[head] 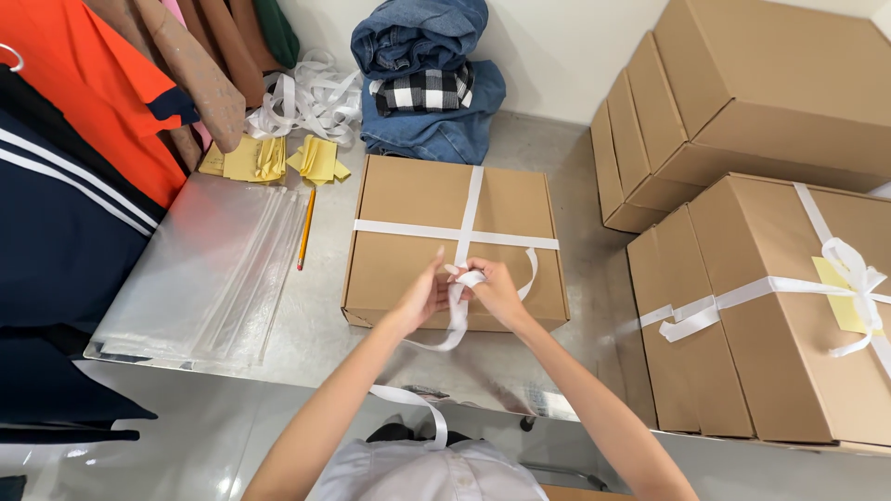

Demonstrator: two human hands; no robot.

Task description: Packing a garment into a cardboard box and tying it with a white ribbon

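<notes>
A flat brown cardboard box [408, 213] lies on the metal table [316, 334], crossed by white ribbon [471, 209]. My left hand [423, 297] and my right hand [492, 288] meet over the box's near edge. Both pinch the ribbon's loose ends [457, 315], which loop between my fingers and trail down off the box front. Another ribbon tail [531, 274] curls on the lid to the right of my right hand.
A stack of clear plastic bags [213, 269] and a pencil [304, 229] lie left of the box. Yellow cards [278, 160], loose ribbon [311, 97] and folded jeans [427, 83] sit behind. Hanging clothes [74, 167] fill the left. Cardboard boxes [770, 93], some ribbon-tied [789, 297], stand right.
</notes>
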